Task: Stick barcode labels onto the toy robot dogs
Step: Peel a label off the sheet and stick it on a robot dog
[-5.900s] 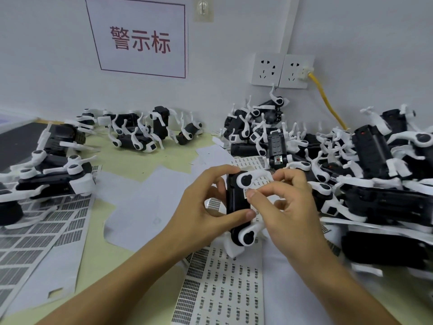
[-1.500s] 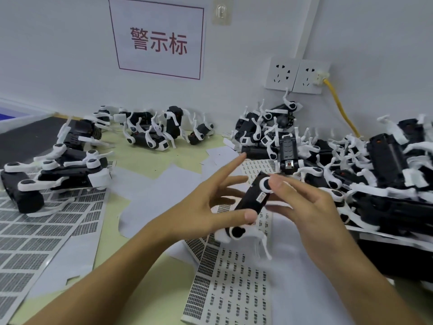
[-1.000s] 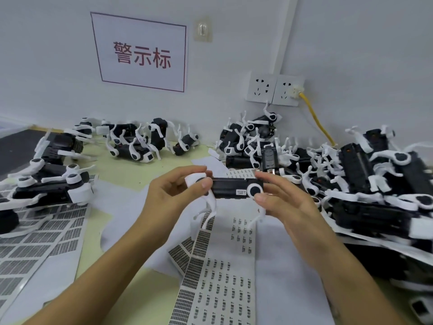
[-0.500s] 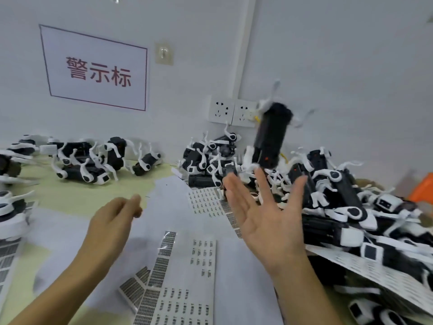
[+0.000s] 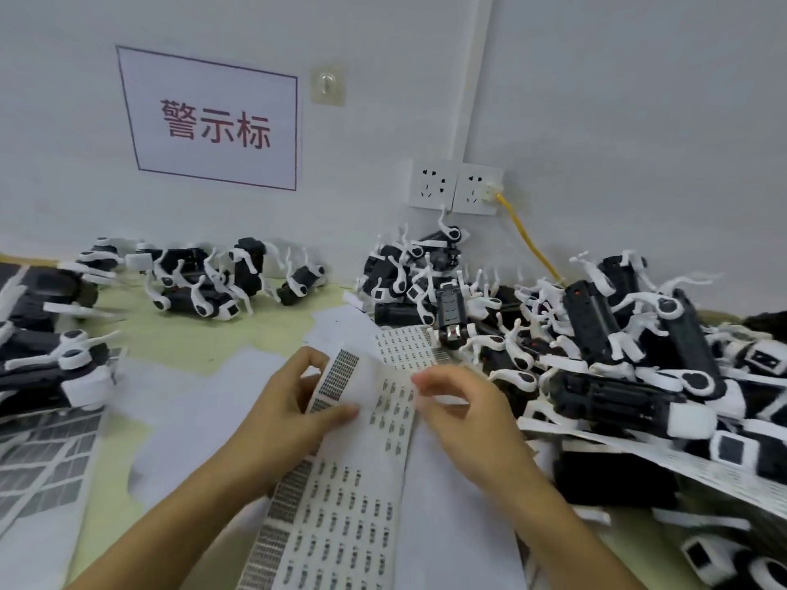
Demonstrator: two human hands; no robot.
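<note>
A long white sheet of barcode labels point(image 5: 349, 496) lies in front of me, its far end curled up off the table. My left hand point(image 5: 294, 415) pinches that raised end between thumb and fingers. My right hand point(image 5: 464, 415) is at the sheet's right edge, fingers curled, fingertips on the paper; motion blur hides whether it pinches a label. Black and white toy robot dogs lie in a big heap point(image 5: 617, 355) to the right, and a smaller heap point(image 5: 417, 270) sits by the wall. Neither hand holds a dog.
More dogs lie at the back left point(image 5: 208, 278) and far left point(image 5: 55, 364). Used label sheets point(image 5: 38, 462) cover the left of the yellow-green table point(image 5: 187, 338). Blank backing paper point(image 5: 183, 419) lies under my hands. A yellow cable point(image 5: 528, 240) runs from the wall sockets.
The dog I held in both hands was tossed up toward the right heap and is out of my hands. Both hands came down to the label sheet, and the left lifted its end.
</note>
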